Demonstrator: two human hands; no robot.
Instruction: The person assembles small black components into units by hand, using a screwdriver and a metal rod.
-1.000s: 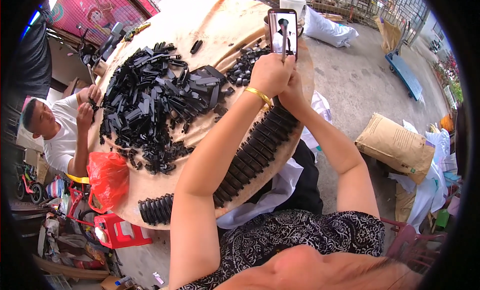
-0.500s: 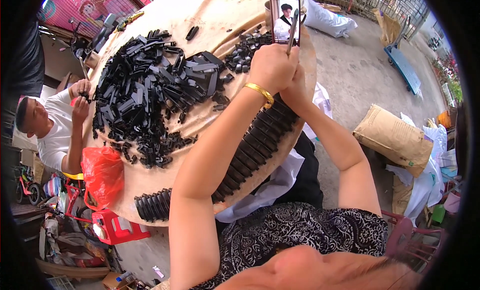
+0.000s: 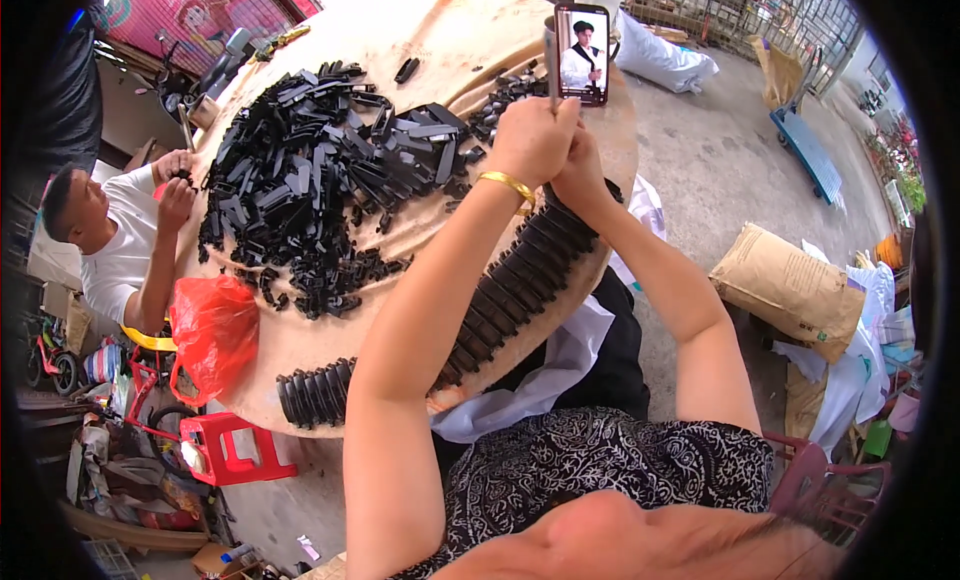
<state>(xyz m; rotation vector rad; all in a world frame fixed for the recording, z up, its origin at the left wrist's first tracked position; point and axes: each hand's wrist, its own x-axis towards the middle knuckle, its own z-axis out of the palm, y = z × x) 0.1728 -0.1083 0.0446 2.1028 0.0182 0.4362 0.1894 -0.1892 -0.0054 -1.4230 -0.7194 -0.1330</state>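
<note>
— The slim rod has shifted from across the phone to beside its left edge.
— How would it handle?
— Likely light, stiff; hold its lower shaft, where the left hand closes round it.
— And the right hand?
— Curled against the left; holding what, I can't tell. A row of black pieces lies near.

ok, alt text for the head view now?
A person's left hand, closed around a thin rod, meets their right hand in front of a phone at a round beige table. A row of black parts lines the near edge; a heap of loose black pieces lies beyond; a co-worker in white is at left.
</note>
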